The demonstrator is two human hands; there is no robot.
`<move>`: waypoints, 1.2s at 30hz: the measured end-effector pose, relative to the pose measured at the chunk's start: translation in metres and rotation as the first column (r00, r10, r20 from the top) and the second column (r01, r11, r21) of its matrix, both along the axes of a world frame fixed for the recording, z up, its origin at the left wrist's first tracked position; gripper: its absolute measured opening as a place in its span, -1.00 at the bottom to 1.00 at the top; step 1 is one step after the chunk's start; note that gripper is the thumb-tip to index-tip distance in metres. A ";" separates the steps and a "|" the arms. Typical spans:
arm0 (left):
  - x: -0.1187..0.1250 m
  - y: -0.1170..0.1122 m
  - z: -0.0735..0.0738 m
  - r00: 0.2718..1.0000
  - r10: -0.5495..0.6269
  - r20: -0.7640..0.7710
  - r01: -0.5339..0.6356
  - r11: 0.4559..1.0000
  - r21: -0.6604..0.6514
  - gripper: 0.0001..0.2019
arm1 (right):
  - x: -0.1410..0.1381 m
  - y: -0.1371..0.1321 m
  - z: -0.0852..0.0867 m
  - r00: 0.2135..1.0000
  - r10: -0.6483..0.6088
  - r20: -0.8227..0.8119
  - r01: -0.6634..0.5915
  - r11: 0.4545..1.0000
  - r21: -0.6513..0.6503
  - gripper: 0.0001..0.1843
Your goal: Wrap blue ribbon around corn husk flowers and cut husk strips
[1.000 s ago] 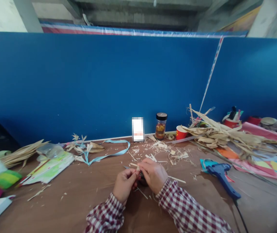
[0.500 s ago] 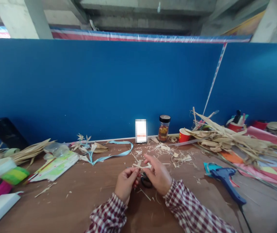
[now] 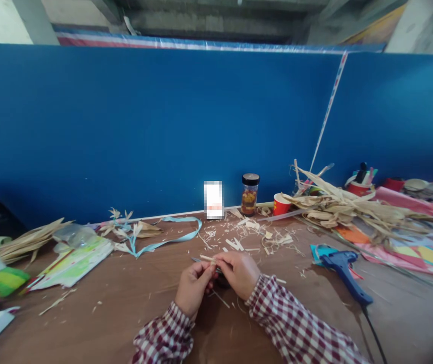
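Observation:
My left hand (image 3: 195, 284) pinches a thin pale strip of dried husk (image 3: 206, 258) between thumb and fingers. My right hand (image 3: 239, 273) has closed in from the right, its thumb and fingertips meeting the same strip beside the left fingertips. Scissors (image 3: 222, 279) lie on the table, mostly hidden behind and beneath the hands; a dark handle and part of a blade show. Cut pale husk pieces (image 3: 235, 244) are scattered just beyond my fingers.
A blue glue gun (image 3: 347, 275) with a cord lies at right. Behind it is a heap of dried husks (image 3: 337, 202), with a red paper cup (image 3: 281, 204) and a lidded jar (image 3: 250, 195). A light blue ribbon (image 3: 171, 240) and patterned paper (image 3: 74, 260) lie left.
My right hand's fingers have come down from raised and apart to close on the strip beside my left hand. The view has shifted slightly to the right and down.

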State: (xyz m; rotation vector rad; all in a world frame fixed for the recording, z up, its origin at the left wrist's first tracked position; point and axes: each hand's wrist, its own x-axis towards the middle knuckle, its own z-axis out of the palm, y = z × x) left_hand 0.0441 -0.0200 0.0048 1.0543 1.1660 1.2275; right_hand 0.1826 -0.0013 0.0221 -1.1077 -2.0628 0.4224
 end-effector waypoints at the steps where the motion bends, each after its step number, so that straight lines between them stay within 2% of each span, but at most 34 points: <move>1: 0.000 0.000 0.000 1.000 0.001 -0.002 -0.001 1.000 0.000 -0.72 | 0.002 0.002 -0.001 0.999 -0.025 0.028 0.025 0.999 0.024 -0.75; 5: 0.001 -0.002 0.001 0.999 -0.033 0.011 0.033 0.999 0.018 -0.74 | 0.021 0.020 -0.006 0.973 -0.213 0.088 0.206 0.975 0.088 -0.73; 7: 0.001 -0.002 0.001 0.999 -0.013 0.047 0.013 1.000 0.007 -0.74 | 0.032 0.028 -0.005 0.947 -0.320 0.028 0.315 0.943 0.108 -0.74; 8: 0.001 -0.001 0.001 0.998 0.015 0.066 -0.014 1.000 -0.010 -0.73 | 0.035 0.030 -0.003 0.942 -0.334 -0.029 0.336 0.936 0.108 -0.73; 10: -0.001 0.001 0.000 0.992 0.081 0.098 -0.075 0.996 -0.056 -0.70 | 0.035 0.028 0.000 0.950 -0.280 -0.140 0.293 0.953 0.077 -0.67; 14: -0.003 0.003 -0.001 0.988 0.104 0.118 -0.096 0.993 -0.072 -0.67 | 0.015 0.011 0.003 0.974 -0.081 -0.213 0.069 0.995 -0.066 -0.55; 16: -0.003 0.003 -0.003 0.994 0.073 0.081 -0.070 0.997 -0.033 -0.70 | 0.006 0.004 0.001 0.983 -0.036 -0.178 0.015 0.993 -0.117 -0.58; 20: -0.002 0.001 -0.010 1.000 0.003 -0.019 -0.002 0.999 0.046 -0.73 | -0.001 0.001 -0.005 0.985 0.018 -0.173 -0.048 0.984 -0.170 -0.81; 24: -0.001 0.000 -0.011 0.998 -0.033 -0.045 0.035 0.999 0.032 -0.72 | 0.001 0.004 -0.007 0.972 0.009 -0.235 -0.059 0.977 -0.207 -0.83; 29: 0.002 -0.001 -0.006 1.000 -0.020 -0.003 0.020 1.000 -0.020 -0.73 | 0.001 0.005 -0.010 0.983 -0.048 -0.175 0.009 0.977 -0.214 -0.80; 32: 0.003 -0.002 -0.005 1.000 -0.028 0.001 0.028 0.999 -0.026 -0.73 | 0.005 0.008 -0.011 0.993 -0.098 -0.073 0.085 0.983 -0.161 -0.78; 34: 0.002 -0.003 -0.003 0.999 -0.035 0.011 0.035 0.999 -0.028 -0.73 | 0.014 0.014 -0.009 0.982 -0.189 0.019 0.190 0.977 -0.099 -0.75; 36: 0.001 -0.004 -0.001 0.999 -0.030 0.037 0.031 0.999 -0.029 -0.74 | 0.027 0.022 -0.005 0.946 -0.317 0.070 0.321 0.946 -0.050 -0.73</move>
